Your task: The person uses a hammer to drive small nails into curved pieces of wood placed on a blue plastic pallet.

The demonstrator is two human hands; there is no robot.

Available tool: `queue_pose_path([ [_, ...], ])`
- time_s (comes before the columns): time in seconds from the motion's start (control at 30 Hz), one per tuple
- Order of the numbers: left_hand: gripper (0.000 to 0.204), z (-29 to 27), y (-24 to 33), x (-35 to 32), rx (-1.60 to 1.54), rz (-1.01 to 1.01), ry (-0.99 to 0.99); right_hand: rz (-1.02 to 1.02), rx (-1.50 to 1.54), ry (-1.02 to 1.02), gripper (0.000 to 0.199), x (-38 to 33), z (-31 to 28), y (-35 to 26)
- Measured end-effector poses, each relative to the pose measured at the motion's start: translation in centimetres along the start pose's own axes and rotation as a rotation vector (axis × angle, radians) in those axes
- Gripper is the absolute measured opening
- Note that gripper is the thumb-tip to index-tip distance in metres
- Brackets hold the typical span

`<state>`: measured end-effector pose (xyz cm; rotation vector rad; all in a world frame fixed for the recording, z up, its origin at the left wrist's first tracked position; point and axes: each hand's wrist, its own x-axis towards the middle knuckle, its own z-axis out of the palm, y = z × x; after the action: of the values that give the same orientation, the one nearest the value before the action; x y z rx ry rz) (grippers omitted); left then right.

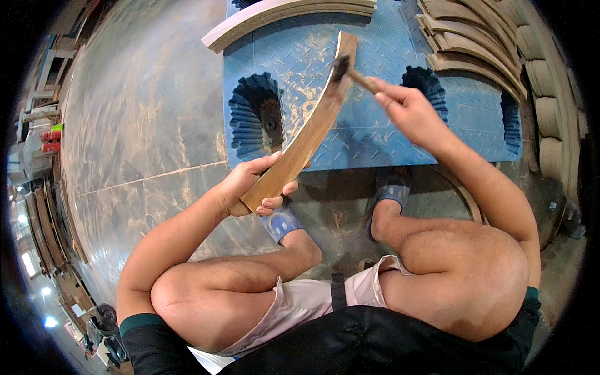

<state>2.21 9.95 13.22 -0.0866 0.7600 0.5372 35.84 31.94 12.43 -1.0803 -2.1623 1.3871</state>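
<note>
A curved wooden piece (306,140) slants up and away over the blue plastic pallet (369,140). My left hand (259,184) is closed around its near end, thumb on one edge and fingertips showing at the other. In my right hand (409,112) is the wooden handle of a hammer (361,80). The dark hammer head, slightly blurred, is over the piece's upper part, and I cannot tell whether it touches. A dark patch, perhaps shadow, shows on the wood just below it.
Curved wooden pieces (287,17) lie at the pallet's far left, and several more (472,47) are stacked at its far right. Another row of curved wood (549,115) stands beyond on the right. The pallet has ribbed holes (253,115). My slippered feet (282,224) are at its near edge.
</note>
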Motion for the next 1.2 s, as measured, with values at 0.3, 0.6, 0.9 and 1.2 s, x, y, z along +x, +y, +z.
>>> queue_pose_path([
  [0.3, 0.074, 0.7, 0.2, -0.5, 0.005, -0.004, 0.036, 0.045, 0.209, -0.151, 0.047, -3.2, 1.5, -0.3],
  [0.6, 0.075, -0.4, 0.2, -0.4, 0.060, 0.003, -0.007, 0.110, 0.145, -0.312, 0.043, -5.1, -0.2, -0.9],
  [0.9, 0.076, -0.5, 0.0, -0.7, 0.079, 0.022, 0.000, 0.139, 0.122, -0.052, 0.044, -4.1, -0.9, 2.5],
  [1.2, 0.063, 1.1, 4.4, -2.0, 0.947, 0.184, 0.532, 0.345, 0.203, 0.106, 0.040, -3.8, -1.5, 4.3],
])
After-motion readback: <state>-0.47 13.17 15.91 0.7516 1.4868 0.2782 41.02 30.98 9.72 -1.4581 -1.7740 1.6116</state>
